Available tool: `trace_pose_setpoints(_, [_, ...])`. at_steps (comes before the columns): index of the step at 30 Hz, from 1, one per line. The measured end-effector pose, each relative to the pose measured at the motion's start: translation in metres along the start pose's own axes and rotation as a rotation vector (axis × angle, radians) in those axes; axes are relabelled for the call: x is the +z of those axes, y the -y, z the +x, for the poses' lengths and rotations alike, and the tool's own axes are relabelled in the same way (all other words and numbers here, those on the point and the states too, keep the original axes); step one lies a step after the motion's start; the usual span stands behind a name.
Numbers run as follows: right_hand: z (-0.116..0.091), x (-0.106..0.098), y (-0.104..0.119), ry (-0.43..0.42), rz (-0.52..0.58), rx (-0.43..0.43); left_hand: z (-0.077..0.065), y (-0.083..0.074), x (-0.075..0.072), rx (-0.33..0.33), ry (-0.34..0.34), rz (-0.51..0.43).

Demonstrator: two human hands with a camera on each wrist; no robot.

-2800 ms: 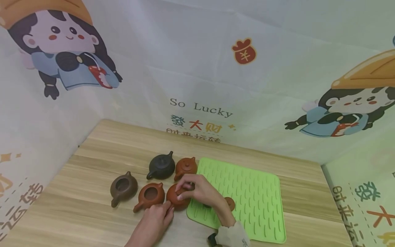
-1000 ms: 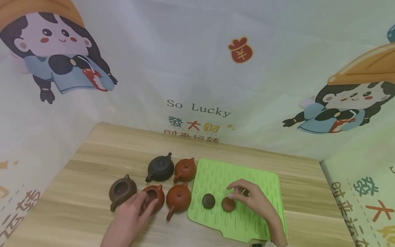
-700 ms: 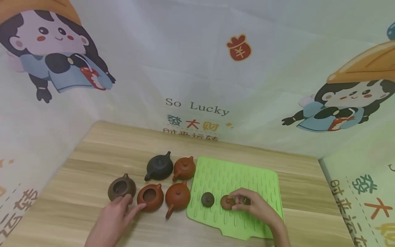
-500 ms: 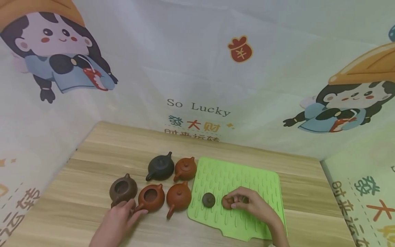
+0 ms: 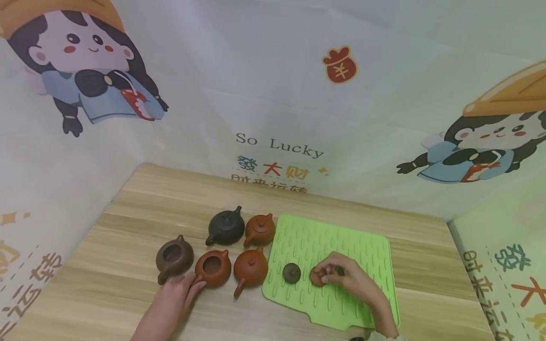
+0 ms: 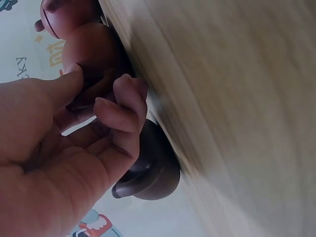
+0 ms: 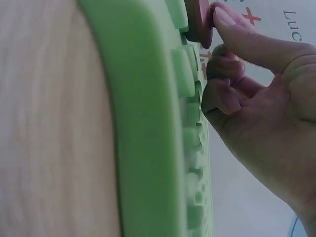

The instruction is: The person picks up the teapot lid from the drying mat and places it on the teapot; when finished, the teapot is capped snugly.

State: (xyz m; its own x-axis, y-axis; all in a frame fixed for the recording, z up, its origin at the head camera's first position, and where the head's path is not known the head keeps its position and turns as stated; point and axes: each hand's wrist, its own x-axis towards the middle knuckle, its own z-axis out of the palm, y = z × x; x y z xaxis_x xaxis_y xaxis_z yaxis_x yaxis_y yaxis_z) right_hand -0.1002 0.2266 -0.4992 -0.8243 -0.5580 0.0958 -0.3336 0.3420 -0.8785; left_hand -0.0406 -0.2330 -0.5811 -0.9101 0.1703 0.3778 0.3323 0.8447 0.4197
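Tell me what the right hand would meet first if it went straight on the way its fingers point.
The right hand pinches a small round reddish-brown clay-looking lid; straight ahead, it would likely meet the small round dark clay-looking lid first, though the hand's height is hard to judge.

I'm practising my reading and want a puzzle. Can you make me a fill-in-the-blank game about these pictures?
1. Over the ____ mat, the right hand touches the reddish-brown lid beside the dark lid.
2. The ____ hand holds the handle of the lidless red teapot.
3. Counting all the teapots, there are ____.
4. The backdrop says "So ____".

Missing words: green; left; five; Lucky.
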Motion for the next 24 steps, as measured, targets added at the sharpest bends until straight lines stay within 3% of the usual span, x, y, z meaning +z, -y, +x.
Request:
trace_pose_setpoints(6, [0.005, 0.004, 0.004, -0.026, -0.03, 0.008, 0.0, -0.001, -0.001, -0.003, -0.001, -0.003])
trace_pose_setpoints(11, [0.016, 0.009, 0.019, -0.032, -0.07, -0.05, 0.0, -0.002, -0.003, -0.013, 0.012, -0.002])
trace_pose_setpoints(17, [0.036, 0.02, 0.039, 0.017, -0.051, -0.1, 0.003, -0.005, -0.007, -0.033, 0.044, -0.019])
trace_pose_setpoints(24, [0.067, 0.036, 0.06, 0.09, -0.078, -0.234, 0.003, -0.002, -0.004, 0.002, -0.004, -0.038])
